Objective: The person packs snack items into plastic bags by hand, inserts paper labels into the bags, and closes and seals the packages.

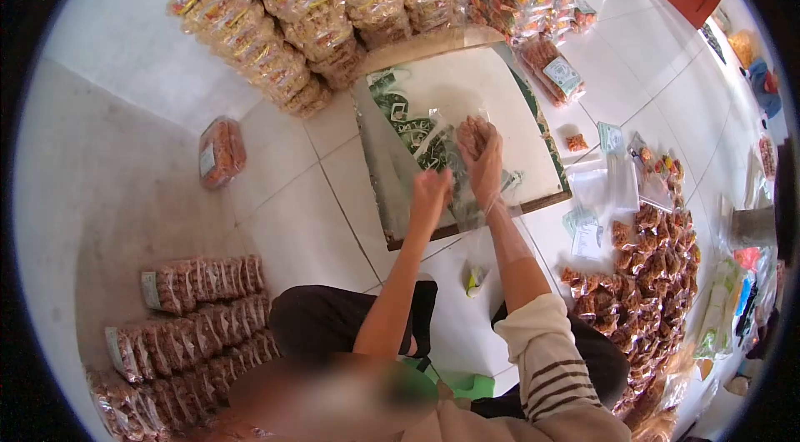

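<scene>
My right hand (483, 165) is closed around a small packet of brown snack pieces (475, 135) above the low table. Clear plastic film (492, 202) wraps loosely around that hand and wrist, like a bag with the hand inside it. Just to its left, my left hand (433, 190) is curled with its fingers closed; what it grips, if anything, is hidden. Both hands are over the low table (525, 163), whose worn white top has a green printed patch (415, 129).
Stacked snack bags (296, 4) line the back wall. Rows of packed brown bags (200, 284) stand at the lower left. On the right lie a pile of small packets (658, 275), empty clear bags (607, 185) and labels (588, 235). A filled pack (222, 152) sits by the left wall.
</scene>
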Action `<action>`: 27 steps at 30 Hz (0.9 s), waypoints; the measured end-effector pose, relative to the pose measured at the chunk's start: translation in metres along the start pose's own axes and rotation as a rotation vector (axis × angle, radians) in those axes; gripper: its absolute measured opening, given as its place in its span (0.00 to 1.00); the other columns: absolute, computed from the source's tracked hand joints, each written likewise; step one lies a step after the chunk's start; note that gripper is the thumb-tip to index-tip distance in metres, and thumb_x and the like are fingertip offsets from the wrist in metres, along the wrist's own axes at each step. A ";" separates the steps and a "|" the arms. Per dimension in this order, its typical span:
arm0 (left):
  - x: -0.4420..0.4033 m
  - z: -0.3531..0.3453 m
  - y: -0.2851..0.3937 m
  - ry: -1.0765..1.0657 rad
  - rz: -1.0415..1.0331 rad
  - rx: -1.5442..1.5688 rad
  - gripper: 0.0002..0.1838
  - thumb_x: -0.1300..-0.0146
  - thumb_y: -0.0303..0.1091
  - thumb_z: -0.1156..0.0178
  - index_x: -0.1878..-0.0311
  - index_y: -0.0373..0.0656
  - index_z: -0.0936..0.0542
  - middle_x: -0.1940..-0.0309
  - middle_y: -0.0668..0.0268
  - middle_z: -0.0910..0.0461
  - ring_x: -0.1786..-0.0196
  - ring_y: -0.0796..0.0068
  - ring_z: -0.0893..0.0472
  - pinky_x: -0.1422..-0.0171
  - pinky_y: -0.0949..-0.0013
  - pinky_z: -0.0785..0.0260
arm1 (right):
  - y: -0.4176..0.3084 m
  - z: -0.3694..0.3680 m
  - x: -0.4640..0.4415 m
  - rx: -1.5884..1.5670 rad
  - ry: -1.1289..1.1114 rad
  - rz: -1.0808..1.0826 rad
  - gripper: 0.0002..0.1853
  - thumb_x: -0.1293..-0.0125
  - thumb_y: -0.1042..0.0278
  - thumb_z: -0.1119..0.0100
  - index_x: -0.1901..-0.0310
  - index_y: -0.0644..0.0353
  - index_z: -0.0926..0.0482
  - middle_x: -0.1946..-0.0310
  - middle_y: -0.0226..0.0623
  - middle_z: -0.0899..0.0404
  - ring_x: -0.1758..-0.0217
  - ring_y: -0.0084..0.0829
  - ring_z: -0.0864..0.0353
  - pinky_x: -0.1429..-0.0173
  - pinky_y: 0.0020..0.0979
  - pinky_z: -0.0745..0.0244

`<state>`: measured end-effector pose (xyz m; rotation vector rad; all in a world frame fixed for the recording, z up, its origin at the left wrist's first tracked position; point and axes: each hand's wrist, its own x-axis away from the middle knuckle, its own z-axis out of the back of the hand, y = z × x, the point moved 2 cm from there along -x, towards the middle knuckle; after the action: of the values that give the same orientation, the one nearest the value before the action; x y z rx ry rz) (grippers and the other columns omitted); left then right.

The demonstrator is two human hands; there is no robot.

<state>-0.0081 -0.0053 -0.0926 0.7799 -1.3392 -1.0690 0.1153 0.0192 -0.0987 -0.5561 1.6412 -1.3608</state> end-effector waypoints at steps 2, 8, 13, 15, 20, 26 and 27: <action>-0.038 -0.017 0.003 0.089 -0.006 0.193 0.27 0.45 0.53 0.43 0.56 0.38 0.31 0.68 0.62 0.25 0.65 0.72 0.24 0.62 0.69 0.32 | 0.024 0.002 0.001 0.055 -0.010 0.012 0.26 0.48 0.77 0.40 0.48 0.67 0.40 0.51 0.46 0.33 0.46 0.38 0.31 0.45 0.33 0.34; -0.089 -0.051 -0.013 0.220 -0.095 -0.130 0.16 0.42 0.40 0.44 0.63 0.36 0.30 0.70 0.57 0.26 0.67 0.62 0.25 0.62 0.64 0.33 | 0.013 0.009 0.004 0.382 0.099 0.109 0.28 0.51 0.70 0.37 0.49 0.65 0.37 0.52 0.47 0.32 0.48 0.44 0.32 0.43 0.38 0.38; -0.083 -0.057 -0.009 0.310 -0.267 -0.363 0.09 0.40 0.29 0.51 0.62 0.33 0.33 0.65 0.48 0.27 0.61 0.50 0.27 0.57 0.57 0.36 | 0.025 0.004 0.019 0.596 0.227 0.211 0.27 0.47 0.71 0.40 0.46 0.66 0.39 0.51 0.48 0.33 0.47 0.43 0.32 0.43 0.36 0.38; -0.078 -0.058 -0.005 0.336 -0.316 -0.344 0.09 0.39 0.29 0.53 0.61 0.32 0.34 0.65 0.47 0.27 0.61 0.50 0.27 0.57 0.56 0.36 | 0.034 0.004 0.019 0.655 0.091 0.243 0.27 0.44 0.71 0.44 0.44 0.66 0.42 0.49 0.50 0.34 0.47 0.45 0.33 0.43 0.37 0.37; -0.073 -0.050 -0.002 0.316 -0.287 -0.306 0.09 0.35 0.31 0.60 0.61 0.33 0.38 0.68 0.49 0.29 0.65 0.52 0.27 0.59 0.54 0.36 | 0.023 0.002 0.022 0.538 -0.021 0.103 0.27 0.40 0.72 0.51 0.40 0.66 0.46 0.46 0.54 0.38 0.45 0.48 0.35 0.42 0.38 0.37; -0.068 -0.057 -0.010 0.234 -0.054 0.068 0.23 0.39 0.48 0.49 0.58 0.33 0.36 0.68 0.54 0.29 0.65 0.61 0.27 0.58 0.62 0.35 | 0.033 0.009 0.022 0.584 0.104 0.142 0.27 0.39 0.71 0.52 0.39 0.66 0.47 0.44 0.54 0.41 0.43 0.48 0.38 0.42 0.38 0.39; -0.069 -0.058 -0.015 0.217 -0.051 0.106 0.25 0.42 0.50 0.45 0.58 0.33 0.34 0.66 0.56 0.28 0.63 0.63 0.27 0.56 0.64 0.36 | 0.034 0.007 0.022 0.554 0.111 0.120 0.28 0.38 0.70 0.52 0.39 0.65 0.47 0.44 0.54 0.42 0.43 0.48 0.39 0.42 0.38 0.39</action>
<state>0.0526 0.0459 -0.1383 0.9844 -1.2032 -0.9301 0.1173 0.0073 -0.1384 -0.0550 1.2732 -1.6878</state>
